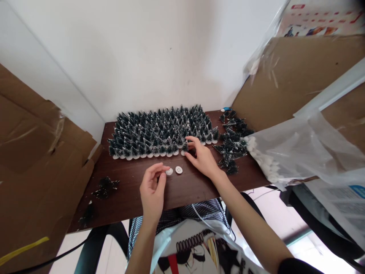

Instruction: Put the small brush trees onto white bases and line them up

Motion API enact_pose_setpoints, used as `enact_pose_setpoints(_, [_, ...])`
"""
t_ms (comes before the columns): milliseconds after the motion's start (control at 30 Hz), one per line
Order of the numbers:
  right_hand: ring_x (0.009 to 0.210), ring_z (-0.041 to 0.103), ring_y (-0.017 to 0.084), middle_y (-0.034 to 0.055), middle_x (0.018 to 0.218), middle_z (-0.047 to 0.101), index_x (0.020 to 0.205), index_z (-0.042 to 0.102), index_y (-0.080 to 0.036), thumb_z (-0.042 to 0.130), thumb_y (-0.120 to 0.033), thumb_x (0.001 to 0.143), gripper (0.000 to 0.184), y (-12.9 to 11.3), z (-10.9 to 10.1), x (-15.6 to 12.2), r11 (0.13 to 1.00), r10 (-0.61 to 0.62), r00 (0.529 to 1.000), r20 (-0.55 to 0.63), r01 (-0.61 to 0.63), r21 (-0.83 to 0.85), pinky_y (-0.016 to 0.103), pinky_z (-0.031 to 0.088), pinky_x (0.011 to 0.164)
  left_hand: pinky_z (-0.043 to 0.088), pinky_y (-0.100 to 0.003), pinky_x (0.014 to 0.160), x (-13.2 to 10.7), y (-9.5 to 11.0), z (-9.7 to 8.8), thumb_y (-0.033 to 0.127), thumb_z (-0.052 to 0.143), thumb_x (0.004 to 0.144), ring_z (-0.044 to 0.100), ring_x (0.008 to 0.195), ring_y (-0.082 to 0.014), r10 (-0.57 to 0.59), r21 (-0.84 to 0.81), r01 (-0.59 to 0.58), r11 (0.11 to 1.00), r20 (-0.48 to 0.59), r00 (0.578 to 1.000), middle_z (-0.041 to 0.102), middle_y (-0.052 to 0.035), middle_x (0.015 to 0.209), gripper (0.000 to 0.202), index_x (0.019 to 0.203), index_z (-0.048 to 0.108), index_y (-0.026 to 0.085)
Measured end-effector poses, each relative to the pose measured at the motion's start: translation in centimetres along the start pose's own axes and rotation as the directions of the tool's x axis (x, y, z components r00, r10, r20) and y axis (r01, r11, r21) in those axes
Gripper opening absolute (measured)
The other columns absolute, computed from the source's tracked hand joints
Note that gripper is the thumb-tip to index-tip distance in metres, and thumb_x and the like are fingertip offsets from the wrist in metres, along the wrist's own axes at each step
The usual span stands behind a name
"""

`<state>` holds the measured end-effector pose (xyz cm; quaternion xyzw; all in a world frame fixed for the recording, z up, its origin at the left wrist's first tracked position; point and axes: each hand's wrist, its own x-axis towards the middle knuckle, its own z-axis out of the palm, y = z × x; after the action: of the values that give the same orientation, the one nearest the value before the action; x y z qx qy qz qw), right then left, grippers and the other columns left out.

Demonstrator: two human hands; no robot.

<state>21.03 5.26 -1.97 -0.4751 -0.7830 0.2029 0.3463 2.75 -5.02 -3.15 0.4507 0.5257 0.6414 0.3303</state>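
Note:
Rows of small snow-tipped bottle-brush trees [154, 131] stand upright on white round bases across the dark brown table. My right hand [201, 156] is at the right part of the front row, with thumb and index finger on either side of one miniature tree [185, 145]. Nearer to me, my left hand [152, 182] hovers with bent fingers, thumb and index finger apart. Its index fingertip is at a white round base [170, 172]; whether it touches is hard to tell. A second white base [178, 170] lies flat just to the right.
Loose trees [230, 146] lie heaped at the right beside a clear plastic bag [273, 152] holding white pieces. More dark trees [105, 187] lie at the left. Cardboard [37, 152] flanks the table on the left, and a large carton [299, 76] on the right. A white wall [159, 57] stands behind.

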Motion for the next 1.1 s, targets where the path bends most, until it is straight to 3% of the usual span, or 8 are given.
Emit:
enact_pose_setpoints(233, [0.096, 0.07, 0.023, 0.0095, 0.117, 0.07, 0.137, 0.045, -0.026, 0.063, -0.02, 0.09, 0.051, 0.21, 0.07, 0.05, 0.999, -0.008, 1.0, -0.024, 0.009, 0.049, 0.04, 0.056, 0.085, 0.055, -0.03, 0.091, -0.02, -0.12, -0.07, 0.026, 0.064, 0.092, 0.07, 0.098, -0.0169, 0.0, -0.002, 0.0, 1.0, -0.001, 1.0, 0.074, -0.0048, 0.102, 0.02, 0.112, 0.065, 0.021])
enact_pose_setpoints(567, [0.089, 0.07, 0.019, 0.0079, 0.111, 0.072, 0.121, 0.057, -0.024, 0.056, -0.019, 0.093, 0.028, -0.23, -0.22, 0.25, 0.988, -0.042, 0.997, -0.065, 0.051, 0.148, 0.033, 0.056, 0.077, 0.055, -0.032, 0.092, -0.01, 0.08, -0.06, 0.026, 0.064, 0.092, 0.07, 0.097, -0.0174, -0.002, 0.004, 0.002, 1.0, -0.005, 1.0, 0.074, -0.0055, 0.102, 0.018, 0.109, 0.067, 0.02])
enact_pose_setpoints(900, [0.09, 0.069, 0.019, 0.0083, 0.112, 0.07, 0.128, 0.056, -0.024, 0.055, -0.014, 0.091, 0.039, -0.11, -0.08, 0.26, 0.986, -0.042, 0.999, -0.02, 0.045, 0.158, 0.034, 0.057, 0.079, 0.054, -0.03, 0.09, 0.02, -0.06, -0.04, 0.027, 0.064, 0.093, 0.07, 0.098, -0.0176, -0.011, 0.02, 0.011, 1.0, 0.0, 1.0, 0.075, -0.0054, 0.102, 0.014, 0.104, 0.069, 0.02])
enact_pose_setpoints(1100, [0.077, 0.069, 0.015, 0.0075, 0.113, 0.068, 0.129, 0.054, -0.025, 0.057, -0.012, 0.088, 0.043, 0.04, 0.01, 0.21, 0.983, -0.017, 1.0, -0.001, 0.017, 0.181, 0.035, 0.059, 0.081, 0.054, -0.031, 0.089, -0.03, -0.01, -0.1, 0.028, 0.064, 0.092, 0.07, 0.098, -0.0189, -0.022, 0.04, 0.022, 0.999, -0.001, 1.0, 0.075, -0.0057, 0.102, 0.014, 0.102, 0.069, 0.02])
